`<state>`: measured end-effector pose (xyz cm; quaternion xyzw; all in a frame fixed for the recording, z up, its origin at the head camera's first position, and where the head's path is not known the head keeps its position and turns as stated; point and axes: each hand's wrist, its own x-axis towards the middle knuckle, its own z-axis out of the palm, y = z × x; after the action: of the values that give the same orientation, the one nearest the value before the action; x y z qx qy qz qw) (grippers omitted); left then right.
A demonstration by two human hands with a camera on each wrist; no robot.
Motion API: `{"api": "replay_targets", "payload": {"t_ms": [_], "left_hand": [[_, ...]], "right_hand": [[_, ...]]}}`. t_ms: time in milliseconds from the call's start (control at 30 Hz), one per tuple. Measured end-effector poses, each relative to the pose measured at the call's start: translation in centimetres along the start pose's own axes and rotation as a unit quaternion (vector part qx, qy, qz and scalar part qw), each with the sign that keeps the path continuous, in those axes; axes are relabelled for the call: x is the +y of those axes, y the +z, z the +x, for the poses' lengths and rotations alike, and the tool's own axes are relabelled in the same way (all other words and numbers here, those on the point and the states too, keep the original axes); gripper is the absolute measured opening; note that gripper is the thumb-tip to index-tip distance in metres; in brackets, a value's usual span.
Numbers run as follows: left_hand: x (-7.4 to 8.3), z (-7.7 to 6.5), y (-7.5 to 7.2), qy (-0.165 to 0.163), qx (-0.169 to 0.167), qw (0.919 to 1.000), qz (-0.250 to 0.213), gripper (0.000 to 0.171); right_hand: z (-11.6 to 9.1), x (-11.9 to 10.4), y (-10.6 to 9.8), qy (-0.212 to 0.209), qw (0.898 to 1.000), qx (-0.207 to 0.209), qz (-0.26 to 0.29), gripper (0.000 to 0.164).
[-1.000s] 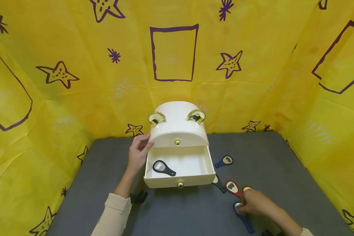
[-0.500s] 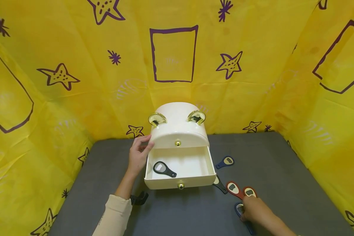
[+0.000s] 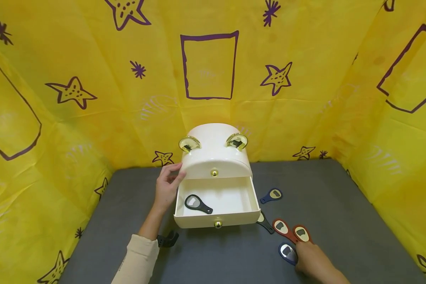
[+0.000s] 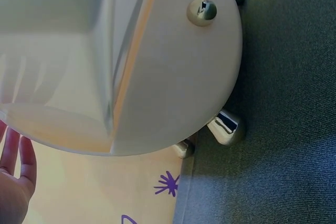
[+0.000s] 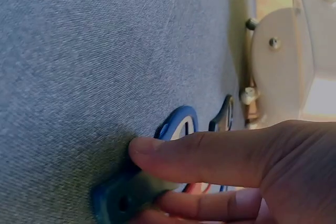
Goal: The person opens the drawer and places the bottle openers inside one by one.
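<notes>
My right hand (image 3: 312, 258) pinches the handle of a blue bottle opener (image 3: 288, 253), thumb on one side and fingers on the other in the right wrist view. The opener's round metal head sticks out past the hand, low over the grey table. My left hand (image 3: 165, 189) rests its fingertips on the left side of a cream-white mini drawer cabinet (image 3: 215, 148). The cabinet's lower drawer (image 3: 198, 221) is pulled out, and a black bottle opener (image 3: 193, 202) lies in its left part. The upper drawer (image 3: 202, 169) is closed.
Two red bottle openers (image 3: 281, 226) lie just beyond my right hand. A dark opener (image 3: 266, 224) lies partly hidden by the drawer's right corner, and another blue opener (image 3: 271, 195) sits behind it. A yellow patterned cloth (image 3: 305, 122) encloses the table (image 3: 213, 256).
My right hand has slid from the head of the near blue bottle opener to its handle, and the opener's head has shifted slightly. My left hand has stayed on the cabinet.
</notes>
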<state>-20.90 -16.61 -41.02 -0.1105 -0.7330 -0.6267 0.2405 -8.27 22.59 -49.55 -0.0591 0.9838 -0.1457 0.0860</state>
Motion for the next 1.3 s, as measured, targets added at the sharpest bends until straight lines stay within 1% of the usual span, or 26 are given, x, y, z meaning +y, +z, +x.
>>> {"api": "replay_targets", "payload": {"t_ms": [67, 133, 233, 333, 467, 633, 833, 1033, 1167, 1300], "left_hand": [[0.0, 0.0, 0.0, -0.001, 0.003, 1.0, 0.001, 0.027], [0.1, 0.0, 0.0, 0.0, 0.004, 1.0, 0.001, 0.027], [0.1, 0.0, 0.0, 0.002, 0.001, 1.0, 0.002, 0.027], [0.2, 0.0, -0.1, 0.007, -0.002, 1.0, 0.007, 0.027], [0.4, -0.1, -0.4, 0.011, -0.001, 0.9999, 0.011, 0.026], [0.7, 0.0, -0.5, 0.006, -0.008, 0.9998, 0.016, 0.027], [1.0, 0.3, -0.5, -0.006, -0.018, 0.9994, 0.03, 0.029], [1.0, 0.4, -0.5, -0.011, -0.019, 0.9995, 0.024, 0.031], [1.0, 0.5, -0.4, 0.0, -0.019, 0.9997, 0.014, 0.035], [1.1, 0.6, -0.2, 0.017, -0.03, 0.9993, 0.018, 0.035]], "right_hand": [[-0.1, 0.2, 0.0, -0.003, 1.0, 0.007, 0.003, 0.025], [-0.2, 0.3, 0.1, -0.019, 1.0, 0.019, 0.0, 0.026], [-0.2, 0.7, 0.3, -0.068, 0.997, 0.04, -0.012, 0.028], [-0.2, 1.1, 0.6, -0.122, 0.991, 0.05, -0.014, 0.03], [0.0, 1.8, 0.9, -0.173, 0.984, 0.043, 0.008, 0.031], [0.3, 2.5, 1.2, -0.204, 0.977, 0.035, 0.053, 0.03], [0.4, 3.0, 1.4, -0.21, 0.97, 0.014, 0.125, 0.028], [0.7, 3.6, 1.1, -0.205, 0.959, 0.022, 0.195, 0.023], [1.1, 3.7, 0.0, -0.196, 0.957, 0.033, 0.213, 0.022], [1.5, 3.6, -1.2, -0.182, 0.956, 0.055, 0.221, 0.022]]}}
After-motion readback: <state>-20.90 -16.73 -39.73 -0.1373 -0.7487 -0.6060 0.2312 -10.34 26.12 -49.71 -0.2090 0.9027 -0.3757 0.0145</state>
